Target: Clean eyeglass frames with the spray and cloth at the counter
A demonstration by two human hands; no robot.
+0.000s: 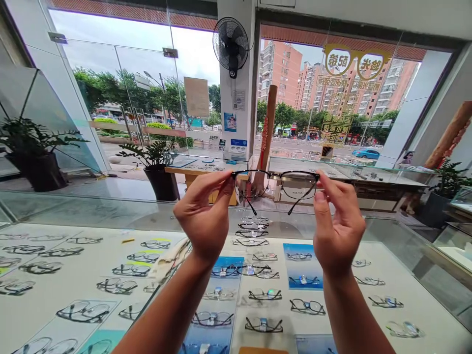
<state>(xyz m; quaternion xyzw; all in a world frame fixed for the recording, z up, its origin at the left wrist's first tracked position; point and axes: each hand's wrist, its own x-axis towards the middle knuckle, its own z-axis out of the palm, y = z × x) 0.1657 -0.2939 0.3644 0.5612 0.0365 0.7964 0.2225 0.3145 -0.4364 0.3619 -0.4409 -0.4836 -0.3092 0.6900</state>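
Note:
A pair of eyeglasses (pixel 275 175) with a black browline frame is held up level in front of me, above the display case. My left hand (pixel 206 211) pinches its left end between thumb and fingers. At the other end, my right hand (pixel 337 221) grips the hinge corner in the same way. Both temples are unfolded and their tips hang down below the lenses. Through the clear lenses I see the shop behind.
Below my arms, a glass display case (pixel 147 307) holds many rows of spectacle frames, some on blue cards (pixel 303 265). Another glass counter (pixel 346 172) stands by the window. Potted plants (pixel 158 177) flank the entrance, and a fan (pixel 231 44) hangs on the pillar.

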